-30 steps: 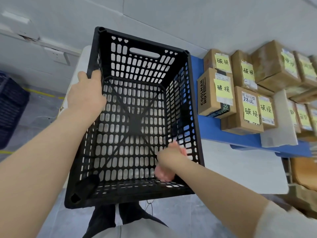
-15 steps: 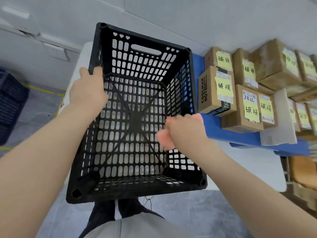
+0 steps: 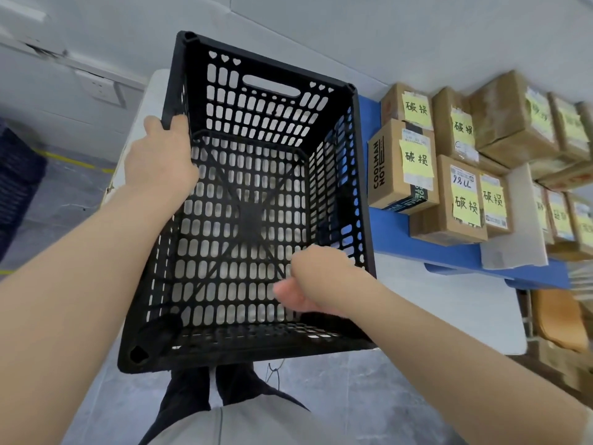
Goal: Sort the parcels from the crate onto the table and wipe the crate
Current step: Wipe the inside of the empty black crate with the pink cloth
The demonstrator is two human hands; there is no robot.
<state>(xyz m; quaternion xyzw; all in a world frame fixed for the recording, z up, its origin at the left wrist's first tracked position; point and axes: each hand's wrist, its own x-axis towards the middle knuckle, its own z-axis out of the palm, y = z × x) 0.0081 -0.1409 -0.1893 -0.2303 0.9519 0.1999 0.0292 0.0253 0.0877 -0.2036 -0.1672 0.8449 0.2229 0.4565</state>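
Looking down, we are viewing the black perforated crate (image 3: pixel 266 101), which is sitting over the left end of the white table (image 3: pixel 449 316) with its open top facing us. Our left hand (image 3: pixel 157 155) is gripping the top rim of the crate's left wall, with the fingers wrapping over the edge. Our right hand (image 3: pixel 317 281) is reaching inside the crate, low beside the right wall and close to the near right corner. Its fingers are curling downward and showing blurred, so we cannot tell whether they are holding anything. The two hands are working well apart. The cardboard parcels (image 3: pixel 449 200) are lying packed together on a blue mat (image 3: pixel 394 232) just to the right of the crate, most of them bearing yellow notes (image 3: pixel 416 157) with handwriting.
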